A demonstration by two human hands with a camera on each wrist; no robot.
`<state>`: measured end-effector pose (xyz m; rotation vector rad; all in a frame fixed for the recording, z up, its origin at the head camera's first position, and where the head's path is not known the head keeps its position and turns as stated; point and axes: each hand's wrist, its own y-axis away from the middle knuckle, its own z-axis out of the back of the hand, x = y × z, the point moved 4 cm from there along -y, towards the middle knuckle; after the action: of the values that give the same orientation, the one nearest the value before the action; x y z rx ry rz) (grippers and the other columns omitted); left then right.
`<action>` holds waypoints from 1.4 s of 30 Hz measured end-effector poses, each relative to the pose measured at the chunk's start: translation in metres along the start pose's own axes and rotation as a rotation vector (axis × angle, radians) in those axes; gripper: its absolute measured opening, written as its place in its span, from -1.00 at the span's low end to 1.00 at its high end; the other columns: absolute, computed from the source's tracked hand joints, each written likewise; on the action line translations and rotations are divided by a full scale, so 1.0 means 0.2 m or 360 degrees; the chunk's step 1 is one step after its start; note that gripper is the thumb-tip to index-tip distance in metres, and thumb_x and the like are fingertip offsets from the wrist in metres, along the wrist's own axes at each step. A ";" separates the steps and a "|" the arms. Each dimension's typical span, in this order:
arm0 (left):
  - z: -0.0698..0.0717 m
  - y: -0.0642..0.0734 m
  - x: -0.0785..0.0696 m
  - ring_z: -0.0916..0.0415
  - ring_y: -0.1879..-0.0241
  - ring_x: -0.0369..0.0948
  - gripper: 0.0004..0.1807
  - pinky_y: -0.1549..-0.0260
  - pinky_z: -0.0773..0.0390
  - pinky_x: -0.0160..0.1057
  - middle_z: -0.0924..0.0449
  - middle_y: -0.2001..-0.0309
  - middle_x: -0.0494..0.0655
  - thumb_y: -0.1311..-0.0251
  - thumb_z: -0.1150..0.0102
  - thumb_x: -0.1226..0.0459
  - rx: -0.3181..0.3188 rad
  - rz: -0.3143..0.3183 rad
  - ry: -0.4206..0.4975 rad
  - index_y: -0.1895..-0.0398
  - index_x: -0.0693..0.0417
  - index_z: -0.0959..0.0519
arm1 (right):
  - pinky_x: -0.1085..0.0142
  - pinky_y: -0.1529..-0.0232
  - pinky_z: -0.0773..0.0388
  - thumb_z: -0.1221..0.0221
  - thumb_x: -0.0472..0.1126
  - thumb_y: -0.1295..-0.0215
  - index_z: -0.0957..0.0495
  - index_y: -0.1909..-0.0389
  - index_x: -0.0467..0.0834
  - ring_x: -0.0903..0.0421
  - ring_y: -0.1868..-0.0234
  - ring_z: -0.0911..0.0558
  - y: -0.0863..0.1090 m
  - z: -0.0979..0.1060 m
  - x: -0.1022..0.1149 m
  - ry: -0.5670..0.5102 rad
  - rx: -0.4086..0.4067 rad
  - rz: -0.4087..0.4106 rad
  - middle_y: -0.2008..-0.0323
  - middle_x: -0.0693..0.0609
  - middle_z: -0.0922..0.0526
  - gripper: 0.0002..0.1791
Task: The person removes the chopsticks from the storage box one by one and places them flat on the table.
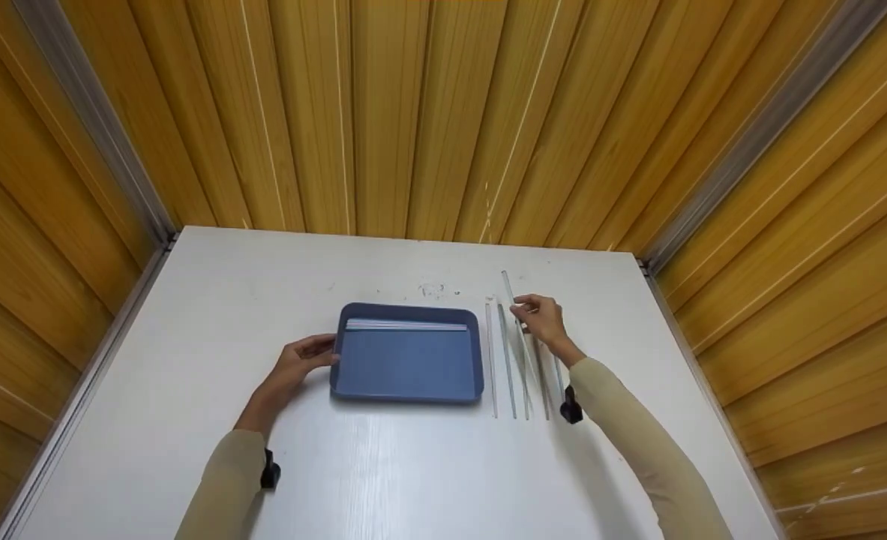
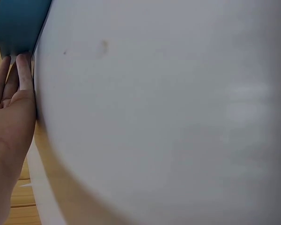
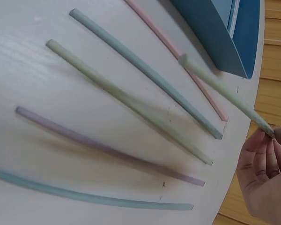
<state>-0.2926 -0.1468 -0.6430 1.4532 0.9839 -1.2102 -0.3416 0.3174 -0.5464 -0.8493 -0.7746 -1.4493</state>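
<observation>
My right hand [image 1: 542,319] pinches a pale green straw [image 3: 225,89] near one end, the rest of it raised over the table. Below it, pink [image 3: 165,42], blue [image 3: 150,78], green [image 3: 126,102] and purple [image 3: 103,147] straws lie spaced apart, with a second blue straw [image 3: 93,195] past the purple one. A blue tray [image 1: 406,397] sits left of them, several straws [image 1: 406,325] lying side by side along its back wall. My left hand [image 1: 293,365] is at the tray's left side, its extended fingers [image 2: 24,72] touching the outer wall.
The white table [image 1: 383,465] carries dark marks [image 1: 433,289] behind the tray. Yellow wood-patterned panels [image 1: 383,112] rise around it, with grey metal posts [image 1: 98,112] at the corners. Black bands [image 1: 271,472] sit at both wrists.
</observation>
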 end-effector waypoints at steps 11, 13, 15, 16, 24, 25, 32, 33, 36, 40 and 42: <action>-0.01 0.00 0.00 -0.50 -0.30 -0.12 -0.34 -0.09 -0.57 -0.46 -0.50 -0.36 0.23 -0.23 -0.42 0.29 0.0006 0.0003 0.0006 -0.39 0.24 -0.45 | 0.47 0.54 -0.61 -0.24 -0.34 -0.40 -0.61 -0.06 -0.47 0.20 0.49 -0.68 0.02 0.16 -0.15 0.0099 -0.0045 -0.0072 0.26 -0.29 -0.71 -0.68; -0.01 0.00 0.00 -0.49 -0.32 -0.09 -0.34 -0.10 -0.57 -0.45 -0.51 -0.35 0.22 -0.22 -0.44 0.28 0.0004 0.0002 0.0007 -0.38 0.22 -0.46 | 0.49 0.56 -0.60 -0.24 -0.34 -0.39 -0.60 -0.06 -0.49 0.20 0.51 -0.68 0.03 0.18 -0.17 0.0108 -0.0038 -0.0068 0.26 -0.32 -0.71 -0.67; 0.00 -0.01 0.00 -0.49 -0.33 -0.07 -0.34 -0.10 -0.57 -0.44 -0.51 -0.35 0.21 -0.21 -0.44 0.27 0.0003 0.0002 -0.0001 -0.38 0.22 -0.47 | 0.50 0.56 -0.60 -0.25 -0.34 -0.38 -0.61 -0.06 -0.49 0.19 0.51 -0.69 0.03 0.20 -0.20 0.0098 -0.0038 -0.0081 0.25 -0.31 -0.71 -0.67; 0.00 -0.01 0.00 -0.49 -0.32 -0.07 -0.33 -0.10 -0.58 -0.45 -0.51 -0.35 0.22 -0.21 -0.44 0.27 0.0000 0.0001 -0.0003 -0.38 0.23 -0.47 | 0.51 0.56 -0.60 -0.25 -0.34 -0.39 -0.60 -0.07 -0.50 0.19 0.51 -0.69 0.03 0.21 -0.21 0.0098 -0.0034 -0.0083 0.25 -0.30 -0.71 -0.66; 0.01 -0.01 0.00 -0.53 -0.28 -0.13 -0.33 -0.08 -0.58 -0.46 -0.52 -0.34 0.22 -0.20 -0.45 0.27 -0.0014 0.0015 -0.0024 -0.38 0.24 -0.47 | 0.43 0.47 -0.69 -0.24 -0.33 -0.39 -0.60 -0.08 -0.47 0.04 0.38 -0.77 0.06 0.27 -0.29 0.0142 -0.0038 -0.0166 0.28 -0.19 -0.71 -0.66; 0.00 -0.01 0.00 -0.53 -0.28 -0.13 -0.33 -0.08 -0.58 -0.46 -0.52 -0.34 0.22 -0.20 -0.45 0.27 -0.0013 0.0013 -0.0018 -0.37 0.24 -0.47 | 0.44 0.46 -0.69 -0.23 -0.33 -0.39 -0.60 -0.08 -0.47 0.03 0.37 -0.78 0.07 0.27 -0.30 0.0152 -0.0032 -0.0175 0.27 -0.19 -0.70 -0.66; 0.00 -0.01 0.00 -0.57 -0.23 -0.20 -0.34 -0.06 -0.61 -0.44 -0.52 -0.33 0.27 -0.21 -0.43 0.32 0.0008 -0.0036 0.0015 -0.38 0.31 -0.45 | 0.44 0.50 -0.68 -0.26 -0.34 -0.38 -0.57 -0.10 -0.50 0.03 0.42 -0.78 0.09 0.32 -0.38 0.0127 -0.0016 -0.0298 0.36 -0.07 -0.68 -0.63; 0.00 -0.01 0.00 -0.58 -0.22 -0.21 -0.34 -0.06 -0.62 -0.43 -0.52 -0.33 0.28 -0.22 -0.42 0.33 0.0010 -0.0049 0.0020 -0.37 0.33 -0.44 | 0.44 0.50 -0.68 -0.26 -0.34 -0.38 -0.56 -0.11 -0.50 0.04 0.42 -0.78 0.10 0.33 -0.39 0.0131 -0.0012 -0.0306 0.37 -0.05 -0.68 -0.62; 0.00 -0.01 0.00 -0.59 -0.19 -0.24 -0.34 -0.05 -0.63 -0.43 -0.53 -0.32 0.27 -0.21 -0.43 0.33 0.0004 -0.0040 0.0037 -0.37 0.31 -0.46 | 0.46 0.50 -0.67 -0.26 -0.33 -0.37 -0.58 -0.09 -0.49 0.06 0.41 -0.78 0.10 0.35 -0.42 0.0151 -0.0020 -0.0330 0.38 -0.03 -0.70 -0.63; 0.00 -0.01 0.01 -0.58 -0.19 -0.26 -0.34 -0.06 -0.62 -0.43 -0.52 -0.34 0.24 -0.19 -0.45 0.32 -0.0006 -0.0004 0.0029 -0.37 0.26 -0.47 | 0.46 0.51 -0.66 -0.25 -0.34 -0.37 -0.58 -0.07 -0.50 0.06 0.42 -0.78 0.12 0.36 -0.45 0.0191 -0.0025 -0.0337 0.36 -0.10 -0.72 -0.64; 0.00 0.00 0.01 -0.57 -0.20 -0.25 -0.34 -0.06 -0.61 -0.44 -0.51 -0.35 0.24 -0.20 -0.44 0.31 -0.0010 -0.0003 0.0009 -0.37 0.26 -0.47 | 0.46 0.51 -0.65 -0.24 -0.33 -0.37 -0.58 -0.07 -0.50 0.08 0.42 -0.77 0.13 0.37 -0.46 0.0215 -0.0029 -0.0338 0.34 -0.15 -0.73 -0.65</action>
<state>-0.2933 -0.1476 -0.6443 1.4516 0.9926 -1.2037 -0.3117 0.4265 -0.5883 -0.6903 -0.7679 -1.6858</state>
